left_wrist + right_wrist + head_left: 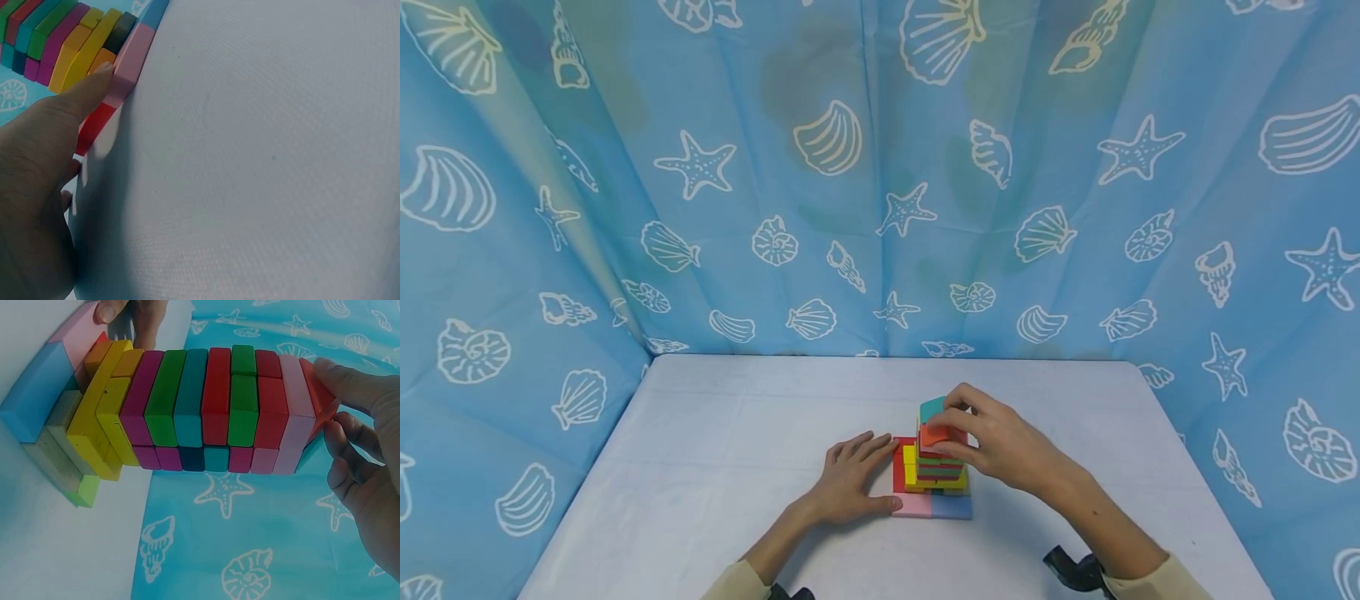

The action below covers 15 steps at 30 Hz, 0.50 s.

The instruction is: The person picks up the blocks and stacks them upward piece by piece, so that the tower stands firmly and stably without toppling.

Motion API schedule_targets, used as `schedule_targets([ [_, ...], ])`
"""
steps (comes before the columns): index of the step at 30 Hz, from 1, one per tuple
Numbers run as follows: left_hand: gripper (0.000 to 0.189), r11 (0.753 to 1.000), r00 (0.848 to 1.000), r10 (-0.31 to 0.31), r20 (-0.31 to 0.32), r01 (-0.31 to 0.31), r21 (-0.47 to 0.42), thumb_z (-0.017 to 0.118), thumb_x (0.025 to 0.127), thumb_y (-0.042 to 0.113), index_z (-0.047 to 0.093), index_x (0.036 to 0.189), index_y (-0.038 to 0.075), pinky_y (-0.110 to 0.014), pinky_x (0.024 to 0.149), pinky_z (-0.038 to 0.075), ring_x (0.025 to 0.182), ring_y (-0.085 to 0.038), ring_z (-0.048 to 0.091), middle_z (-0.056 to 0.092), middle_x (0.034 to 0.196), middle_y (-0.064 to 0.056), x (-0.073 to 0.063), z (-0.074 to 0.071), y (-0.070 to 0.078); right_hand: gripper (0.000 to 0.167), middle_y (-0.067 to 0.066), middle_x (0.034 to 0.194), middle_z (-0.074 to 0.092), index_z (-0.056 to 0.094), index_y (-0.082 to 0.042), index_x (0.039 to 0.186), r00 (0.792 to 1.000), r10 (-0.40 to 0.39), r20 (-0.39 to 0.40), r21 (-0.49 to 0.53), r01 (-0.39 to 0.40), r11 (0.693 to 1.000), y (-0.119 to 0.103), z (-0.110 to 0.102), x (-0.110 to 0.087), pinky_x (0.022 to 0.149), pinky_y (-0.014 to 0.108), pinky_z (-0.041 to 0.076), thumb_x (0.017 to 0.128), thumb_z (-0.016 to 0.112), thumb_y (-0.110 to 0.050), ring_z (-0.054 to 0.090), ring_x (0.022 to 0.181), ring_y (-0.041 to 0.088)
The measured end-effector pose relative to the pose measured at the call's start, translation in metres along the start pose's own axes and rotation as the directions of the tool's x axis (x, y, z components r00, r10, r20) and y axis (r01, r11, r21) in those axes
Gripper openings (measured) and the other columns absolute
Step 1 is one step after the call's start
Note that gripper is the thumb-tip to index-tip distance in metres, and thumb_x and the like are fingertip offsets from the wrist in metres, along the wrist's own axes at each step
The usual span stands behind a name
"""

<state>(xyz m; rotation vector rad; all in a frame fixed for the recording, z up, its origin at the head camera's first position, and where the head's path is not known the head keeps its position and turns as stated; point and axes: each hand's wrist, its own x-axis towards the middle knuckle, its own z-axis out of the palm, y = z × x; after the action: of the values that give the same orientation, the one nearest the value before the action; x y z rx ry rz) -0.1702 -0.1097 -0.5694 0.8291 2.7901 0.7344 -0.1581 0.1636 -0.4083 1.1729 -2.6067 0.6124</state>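
A tower of coloured wooden blocks [938, 472] stands upright on a flat base of wider-spread blocks. At its top my right hand [1003, 437] pinches an orange-red block [317, 394] between thumb and fingers, right against the pink layer [297, 394]. A teal block [932, 409] shows beside it on the top. Low at the left side, my left hand [850, 483] rests with fingers spread. Its thumb touches the pink base block [132, 59], and its fingertips reach the red base block [899, 467]. A blue base block [39, 394] lies beside the pink one.
The white cloth-covered table [722, 467] surrounds the tower. Behind it and at the sides hangs a blue curtain [865, 275] with shell and starfish prints. Black wrist-worn gear [1075, 571] sits near my right sleeve.
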Motion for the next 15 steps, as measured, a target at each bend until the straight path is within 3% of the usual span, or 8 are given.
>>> schedule_targets([
  [8, 0.090, 1.000, 1.000, 0.002, 0.005, -0.002, -0.001, 0.064, 0.085, 0.067, 0.031, 0.159, 0.029, -0.063, 0.115, 0.019, 0.152, -0.031, 0.019, 0.031, 0.164, 0.003, 0.0014, 0.0007, 0.0015, 0.034, -0.006, 0.111, 0.054, 0.073, -0.023, 0.115, 1.000, 0.011, -0.005, -0.017, -0.011, 1.000, 0.0009, -0.0003, -0.0025, 0.083, 0.025, 0.057, 0.083, 0.083, -0.028, 0.056, 0.101, 0.010],
  [15, 0.089, 1.000, 1.000, 0.011, 0.007, -0.011, -0.010, 0.062, 0.085, 0.068, 0.031, 0.159, 0.029, -0.063, 0.115, 0.019, 0.152, -0.031, 0.019, 0.031, 0.164, 0.003, 0.0035, 0.0007, 0.0012, 0.042, -0.008, 0.115, 0.056, 0.072, -0.028, 0.118, 0.998, 0.049, -0.036, -0.058, -0.051, 0.997, 0.0030, -0.0016, -0.0053, 0.084, 0.028, 0.057, 0.081, 0.084, -0.042, 0.055, 0.104, 0.011],
])
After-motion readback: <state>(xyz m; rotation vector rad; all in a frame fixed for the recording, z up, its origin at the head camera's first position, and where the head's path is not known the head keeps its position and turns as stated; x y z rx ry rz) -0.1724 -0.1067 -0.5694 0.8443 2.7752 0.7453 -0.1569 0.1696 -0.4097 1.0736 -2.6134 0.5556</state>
